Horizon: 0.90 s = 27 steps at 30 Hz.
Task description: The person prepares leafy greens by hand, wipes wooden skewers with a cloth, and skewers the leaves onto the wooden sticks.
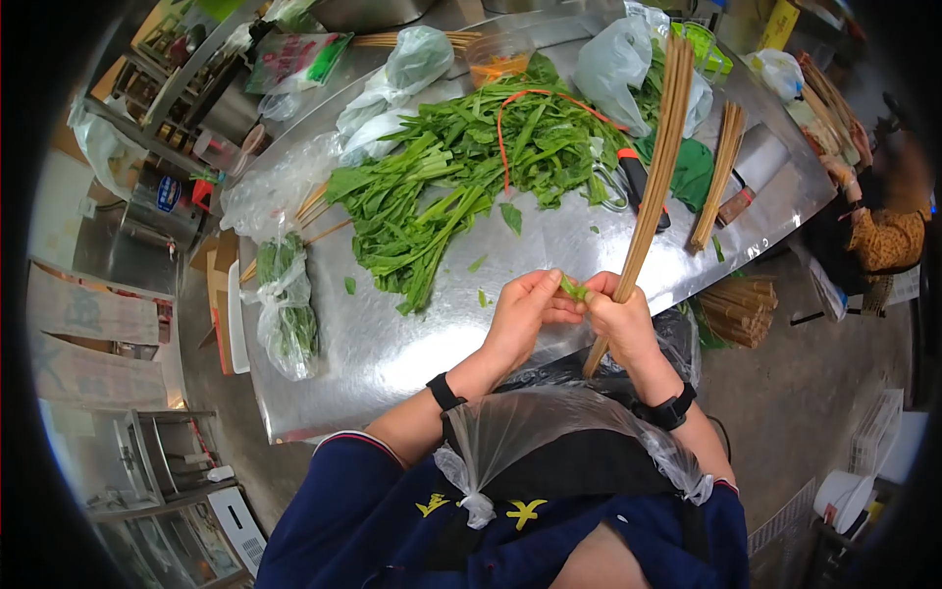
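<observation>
Over the near edge of the metal table, my left hand (526, 312) is closed, its thumb and fingers pinching a small green leaf (572, 288). My right hand (625, 320) is wrapped round a long bundle of thin bamboo skewers (659, 157), which slants up across the table. Its thumb tip also meets the leaf, between the two hands. Beyond my hands lies a large heap of leafy greens (432, 187), stems towards me. Some loose leaf bits (478, 263) are scattered on the metal near my left hand.
The metal table (343, 324) also bears a bag of wrapped greens (285, 309), another skewer bundle (719, 177), an orange-and-black handle (633, 177), and plastic bags (613, 74). A red cord (501, 137) crosses the heap. Another person (888, 231) is at the right. More sticks (741, 306) stand below the table edge.
</observation>
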### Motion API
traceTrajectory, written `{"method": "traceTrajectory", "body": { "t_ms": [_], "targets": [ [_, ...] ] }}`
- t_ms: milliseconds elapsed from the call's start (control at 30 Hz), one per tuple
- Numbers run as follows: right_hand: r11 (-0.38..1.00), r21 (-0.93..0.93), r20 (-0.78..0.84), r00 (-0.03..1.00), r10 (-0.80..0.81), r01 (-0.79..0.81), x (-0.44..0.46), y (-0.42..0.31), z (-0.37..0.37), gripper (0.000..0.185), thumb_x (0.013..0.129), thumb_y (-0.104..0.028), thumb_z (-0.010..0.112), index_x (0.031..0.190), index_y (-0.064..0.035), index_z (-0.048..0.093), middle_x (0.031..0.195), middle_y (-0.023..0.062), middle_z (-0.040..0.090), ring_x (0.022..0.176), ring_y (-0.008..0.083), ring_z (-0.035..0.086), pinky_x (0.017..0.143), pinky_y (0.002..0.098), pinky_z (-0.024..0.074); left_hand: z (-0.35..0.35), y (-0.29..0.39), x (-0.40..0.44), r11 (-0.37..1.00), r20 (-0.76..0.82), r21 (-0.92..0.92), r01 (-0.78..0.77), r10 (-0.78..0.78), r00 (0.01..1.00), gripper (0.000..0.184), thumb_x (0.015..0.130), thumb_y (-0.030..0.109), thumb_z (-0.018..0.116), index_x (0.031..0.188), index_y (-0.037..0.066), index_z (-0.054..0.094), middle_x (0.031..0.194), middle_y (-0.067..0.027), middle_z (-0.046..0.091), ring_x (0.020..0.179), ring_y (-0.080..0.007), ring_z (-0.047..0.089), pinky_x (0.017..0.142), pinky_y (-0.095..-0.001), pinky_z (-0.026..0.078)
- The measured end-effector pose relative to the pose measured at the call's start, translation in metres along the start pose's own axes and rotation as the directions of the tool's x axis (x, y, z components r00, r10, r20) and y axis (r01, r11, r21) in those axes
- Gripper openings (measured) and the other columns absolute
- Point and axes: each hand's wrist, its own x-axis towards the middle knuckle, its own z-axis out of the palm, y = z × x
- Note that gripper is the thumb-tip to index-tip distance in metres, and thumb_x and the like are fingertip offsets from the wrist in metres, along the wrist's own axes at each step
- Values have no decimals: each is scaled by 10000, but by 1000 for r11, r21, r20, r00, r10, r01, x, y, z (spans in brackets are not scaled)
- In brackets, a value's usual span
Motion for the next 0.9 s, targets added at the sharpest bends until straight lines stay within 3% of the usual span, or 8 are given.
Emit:
{"method": "traceTrajectory", "body": {
  "t_ms": [167, 267, 333, 467, 633, 767, 833, 900],
  "targets": [
    [999, 21, 80, 995, -51, 49, -5, -15, 2, 60, 774, -85, 562, 773, -29, 541, 631, -2, 548, 490, 22, 380, 437, 182, 278, -23, 2, 11, 992, -223, -128, -18, -11, 975, 313, 910, 288, 446, 887, -8, 544, 831, -106, 598, 693, -148, 593, 630, -235, 505],
    [997, -21, -74, 995, -71, 70, 3, -25, 2, 61, 783, -84, 565, 764, -30, 544, 640, -4, 552, 509, 27, 400, 454, 181, 301, -27, 13, 8, 992, -245, -112, -53, 24, 969, 317, 898, 311, 466, 888, 4, 544, 819, -98, 593, 689, -136, 583, 621, -224, 499],
    [939, -286, -169, 954, -246, 191, 17, -24, -1, 64, 792, -75, 560, 753, -26, 551, 692, 23, 584, 548, 37, 434, 498, 189, 342, -24, 18, 6, 993, -237, -100, -54, 29, 971, 322, 888, 322, 489, 899, 6, 550, 820, -83, 591, 684, -123, 572, 606, -219, 485],
    [918, -263, -110, 936, -334, 296, 29, -6, 5, 101, 754, -65, 613, 838, -14, 592, 796, 17, 608, 630, 52, 479, 576, 205, 390, -22, 18, 6, 993, -228, -101, -61, 36, 973, 312, 873, 304, 526, 926, 1, 573, 788, -55, 583, 648, -99, 546, 561, -197, 448],
    [836, -482, -25, 950, -311, 262, 16, -8, 23, 176, 730, -72, 634, 888, 3, 615, 797, 36, 618, 697, 80, 535, 605, 221, 429, -17, 9, 6, 1000, -228, -6, -23, 21, 973, 300, 862, 283, 550, 913, -8, 599, 772, -44, 581, 642, -85, 534, 548, -192, 433],
    [868, -441, -64, 956, -285, 229, 17, -6, 20, 167, 728, -73, 637, 873, 7, 627, 772, 51, 624, 691, 91, 548, 621, 229, 438, -12, 2, 5, 998, -153, 53, -35, 43, 987, 288, 855, 254, 561, 912, -24, 606, 797, -48, 589, 644, -92, 531, 543, -201, 432],
    [922, -383, -134, 984, -117, 57, 14, -12, 19, 149, 733, -75, 630, 851, 17, 635, 764, 58, 630, 682, 101, 559, 617, 244, 445, -11, 1, 5, 997, -130, 43, -70, 75, 989, 271, 850, 228, 569, 922, -30, 607, 807, -51, 592, 646, -96, 532, 543, -201, 433],
    [890, -426, -117, 965, -234, 164, 18, -1, 15, 142, 730, -77, 628, 838, 16, 636, 742, 69, 627, 647, 116, 561, 590, 253, 443, -10, -3, 5, 975, -132, 176, -139, 164, 978, 217, 838, 164, 581, 933, -28, 615, 820, -46, 592, 650, -104, 531, 552, -204, 435]
  ]
}}
